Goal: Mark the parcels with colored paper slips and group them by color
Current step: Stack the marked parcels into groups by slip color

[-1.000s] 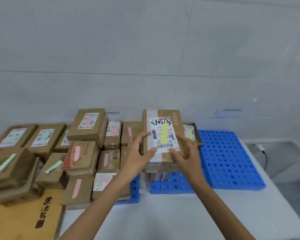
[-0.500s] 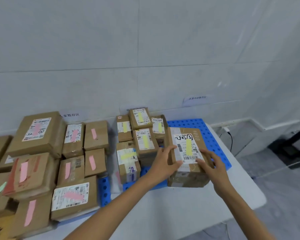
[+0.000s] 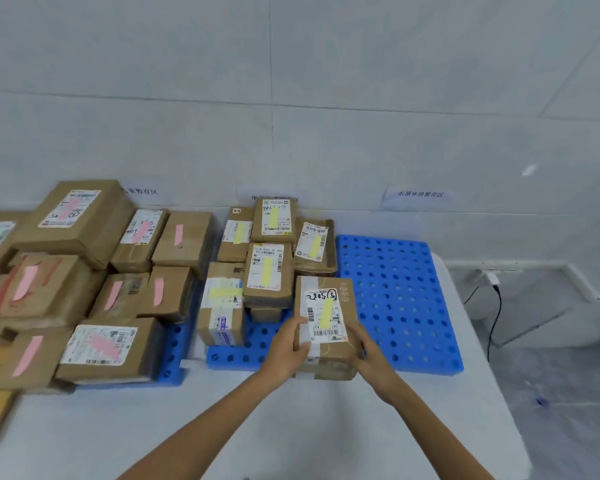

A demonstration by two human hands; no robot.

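Table (image 3: pixel 291 427): six yellow-slip parcels (image 3: pixel 267 271); left hand (image 3: pixel 284 348), right hand (image 3: pixel 371 355) grip nearest parcel (image 3: pixel 340 344)

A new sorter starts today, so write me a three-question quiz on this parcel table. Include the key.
1. True or false: the parcel gripped by the left hand and right hand carries a pink slip.
2. Which slip colour marks the neighbouring stack just left of that parcel? A yellow, B pink, C red.
3. Fill in: the bare stretch of blue pallet lies on the parcel's ____ side.
Key: 1 false, its slip is yellow; 2 A; 3 right.
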